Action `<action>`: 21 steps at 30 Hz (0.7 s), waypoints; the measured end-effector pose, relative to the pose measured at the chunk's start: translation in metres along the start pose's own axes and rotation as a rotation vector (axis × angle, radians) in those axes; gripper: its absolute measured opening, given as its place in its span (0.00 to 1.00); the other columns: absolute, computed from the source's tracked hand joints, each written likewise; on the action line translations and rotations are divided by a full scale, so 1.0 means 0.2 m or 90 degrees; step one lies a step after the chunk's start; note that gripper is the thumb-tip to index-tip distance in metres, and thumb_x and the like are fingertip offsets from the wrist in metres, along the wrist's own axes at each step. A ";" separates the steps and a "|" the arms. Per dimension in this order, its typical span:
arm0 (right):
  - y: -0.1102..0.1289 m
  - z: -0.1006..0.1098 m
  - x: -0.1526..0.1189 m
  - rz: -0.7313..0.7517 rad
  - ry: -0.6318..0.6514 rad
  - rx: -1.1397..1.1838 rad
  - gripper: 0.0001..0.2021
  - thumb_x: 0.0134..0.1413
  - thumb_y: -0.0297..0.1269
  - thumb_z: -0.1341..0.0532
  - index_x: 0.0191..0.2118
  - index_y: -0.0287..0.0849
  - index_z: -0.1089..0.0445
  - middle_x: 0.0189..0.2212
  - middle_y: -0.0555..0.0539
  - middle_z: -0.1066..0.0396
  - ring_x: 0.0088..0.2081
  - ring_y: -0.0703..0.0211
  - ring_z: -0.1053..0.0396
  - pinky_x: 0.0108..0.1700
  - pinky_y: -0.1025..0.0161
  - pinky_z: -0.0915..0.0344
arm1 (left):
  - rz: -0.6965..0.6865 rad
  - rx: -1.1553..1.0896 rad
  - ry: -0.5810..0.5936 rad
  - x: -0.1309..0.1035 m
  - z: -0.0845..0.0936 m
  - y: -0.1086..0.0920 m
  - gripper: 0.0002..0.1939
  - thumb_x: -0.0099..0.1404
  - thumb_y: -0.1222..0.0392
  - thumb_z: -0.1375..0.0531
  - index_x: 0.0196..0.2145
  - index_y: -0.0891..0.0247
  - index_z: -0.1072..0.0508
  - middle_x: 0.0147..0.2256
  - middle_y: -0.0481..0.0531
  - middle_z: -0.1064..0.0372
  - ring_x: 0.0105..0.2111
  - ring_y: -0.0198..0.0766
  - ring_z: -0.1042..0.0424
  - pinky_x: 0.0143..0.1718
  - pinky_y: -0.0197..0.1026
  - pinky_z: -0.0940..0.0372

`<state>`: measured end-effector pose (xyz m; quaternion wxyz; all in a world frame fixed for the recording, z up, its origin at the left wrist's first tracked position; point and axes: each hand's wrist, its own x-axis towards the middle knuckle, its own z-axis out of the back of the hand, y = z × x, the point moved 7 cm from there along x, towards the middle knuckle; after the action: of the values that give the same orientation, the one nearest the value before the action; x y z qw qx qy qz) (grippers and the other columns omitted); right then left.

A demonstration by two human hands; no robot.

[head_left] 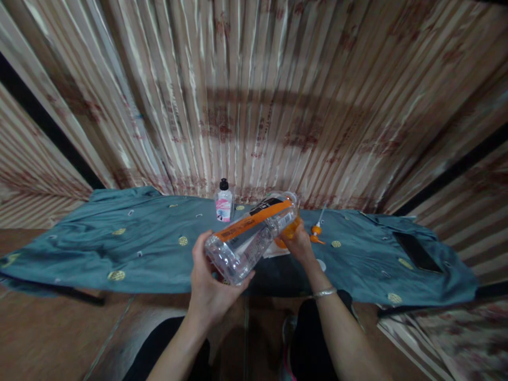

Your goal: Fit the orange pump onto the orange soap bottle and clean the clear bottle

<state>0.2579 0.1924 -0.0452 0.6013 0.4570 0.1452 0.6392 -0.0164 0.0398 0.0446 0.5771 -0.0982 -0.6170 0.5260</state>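
A large clear plastic bottle with an orange and black label [254,219] is tilted across the middle, its base at the lower left. My left hand [212,288] is wrapped round the base end. At the other end, my right hand [299,243] is closed round a smaller orange-tinted container [291,227], partly hidden by the fingers and the big bottle. An orange pump top with a thin tube [316,230] lies on the cloth to the right of my right hand. A small bottle with a black cap and pink label [224,203] stands upright behind the big bottle.
A narrow table bears a teal patterned cloth [154,243]. A dark phone-like slab [416,252] lies at its right end. A small pale disc [321,265] is near my right wrist. Striped curtains [254,106] hang behind, with dark poles at both sides.
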 end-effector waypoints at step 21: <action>0.03 0.01 0.00 -0.030 0.017 -0.015 0.37 0.48 0.43 0.33 0.62 0.33 0.43 0.50 0.30 0.24 0.51 0.35 0.22 0.53 0.37 0.26 | -0.037 -0.002 0.000 0.00 0.01 -0.03 0.51 0.47 0.53 0.24 0.63 0.58 0.43 0.54 0.58 0.36 0.44 0.43 0.24 0.34 0.37 0.26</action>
<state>0.2557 0.1906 -0.0405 0.6195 0.4380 0.1566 0.6323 -0.0145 0.0366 0.0486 0.5923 -0.0809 -0.6202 0.5080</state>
